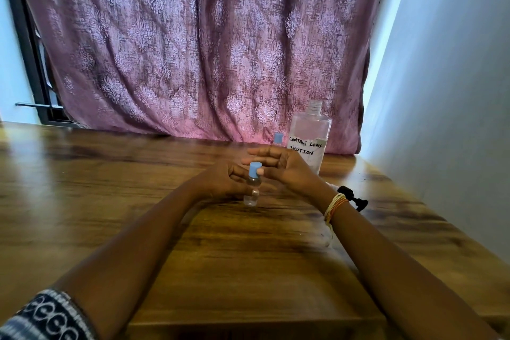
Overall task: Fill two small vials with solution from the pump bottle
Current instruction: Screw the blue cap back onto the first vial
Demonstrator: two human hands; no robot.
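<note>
Patterned sleeve [47, 317] nearest, then the left hand [220, 182] gripping a capped vial [252, 188] upright on the table [110, 174], right hand [278, 165] loose beside its cap, and behind them the second vial [278, 138] and uncapped bottle [310, 135], which a careless reach could topple.

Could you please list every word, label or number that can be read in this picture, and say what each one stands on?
"CONTACT LENS": top line, handwritten in black on the white paper label of the tall clear plastic bottle; the last letters of the first word are partly blurred.
"SOLUTION": second line of the same label.
Nothing else carries readable text.
</note>
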